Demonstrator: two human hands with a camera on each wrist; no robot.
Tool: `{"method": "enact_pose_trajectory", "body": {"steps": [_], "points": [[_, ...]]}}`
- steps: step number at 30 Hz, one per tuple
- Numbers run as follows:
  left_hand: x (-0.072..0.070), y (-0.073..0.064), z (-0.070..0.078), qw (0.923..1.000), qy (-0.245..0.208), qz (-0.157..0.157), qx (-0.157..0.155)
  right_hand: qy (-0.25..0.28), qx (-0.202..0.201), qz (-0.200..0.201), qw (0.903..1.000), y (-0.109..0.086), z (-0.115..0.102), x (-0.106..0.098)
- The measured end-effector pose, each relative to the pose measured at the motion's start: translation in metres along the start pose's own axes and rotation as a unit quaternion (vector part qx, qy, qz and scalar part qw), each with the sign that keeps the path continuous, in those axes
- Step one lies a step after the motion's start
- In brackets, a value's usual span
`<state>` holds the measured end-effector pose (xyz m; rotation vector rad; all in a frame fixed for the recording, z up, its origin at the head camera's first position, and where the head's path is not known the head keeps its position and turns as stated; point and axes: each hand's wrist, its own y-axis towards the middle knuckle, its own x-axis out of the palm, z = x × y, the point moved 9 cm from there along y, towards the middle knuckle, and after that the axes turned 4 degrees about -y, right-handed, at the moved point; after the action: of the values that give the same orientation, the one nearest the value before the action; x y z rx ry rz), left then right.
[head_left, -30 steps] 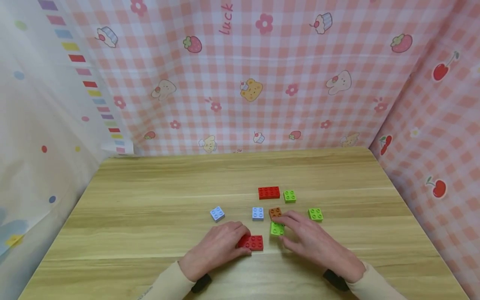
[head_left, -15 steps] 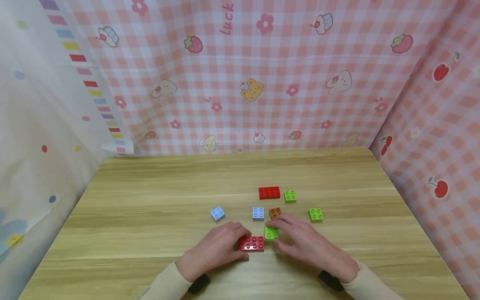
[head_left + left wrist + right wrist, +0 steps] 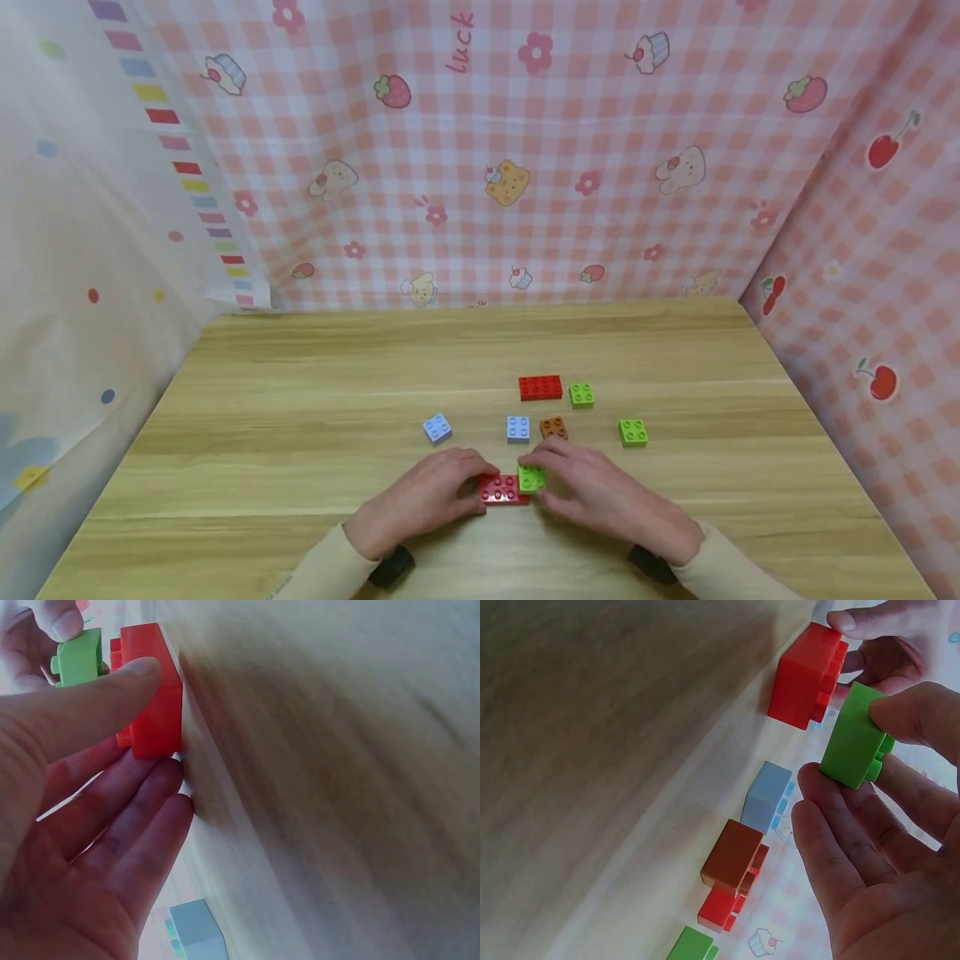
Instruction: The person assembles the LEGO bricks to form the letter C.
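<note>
My left hand (image 3: 423, 497) grips the left end of a red eight-stud toy brick (image 3: 498, 493) on the table, thumb on the near side and fingers on the far side. My right hand (image 3: 603, 497) pinches a lime green four-stud brick (image 3: 531, 479) over the red brick's right end. In the left wrist view, the green brick (image 3: 81, 658) hangs beside the red brick's studs with a narrow gap. The right wrist view also has the green brick (image 3: 849, 739) apart from the red one (image 3: 799, 681), its studs facing away from it.
Behind the hands lie two light blue bricks (image 3: 518, 429), a brown brick (image 3: 553, 427) near the right fingers, another red brick (image 3: 540, 387) and two more green bricks (image 3: 632, 432). A pink checked cloth (image 3: 480, 125) hangs behind the wooden table (image 3: 315, 375).
My right hand has carried the green brick left and toward me, from beside the brown brick to over the red brick's right end. My left hand stays on the red brick.
</note>
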<state>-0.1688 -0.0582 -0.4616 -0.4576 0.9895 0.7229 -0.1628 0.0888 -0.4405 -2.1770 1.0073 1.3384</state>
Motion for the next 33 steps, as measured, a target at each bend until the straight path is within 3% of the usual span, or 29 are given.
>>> {"method": "enact_pose_trajectory", "body": {"steps": [8, 18, 26, 33], "points": [[0.0044, -0.0011, -0.0019, 0.9996, -0.022, -0.011, -0.009, 0.009, 0.001, -0.034, 0.9994, 0.0005, 0.0004, 0.0094], [-0.0008, 0.0022, -0.0014, 0.9998, -0.015, 0.007, 0.010, -0.015, -0.019, -0.039, 0.9989, 0.0035, -0.0027, 0.0055], [-0.0003, 0.0016, -0.0028, 0.9997, -0.025, 0.005, 0.002, -0.012, -0.009, -0.060, 0.9981, 0.0059, -0.0038, 0.0060], [-0.0008, 0.0022, -0.0035, 0.9996, -0.027, 0.010, 0.000, -0.008, 0.004, -0.055, 0.9985, 0.0083, 0.0003, 0.0047]]}}
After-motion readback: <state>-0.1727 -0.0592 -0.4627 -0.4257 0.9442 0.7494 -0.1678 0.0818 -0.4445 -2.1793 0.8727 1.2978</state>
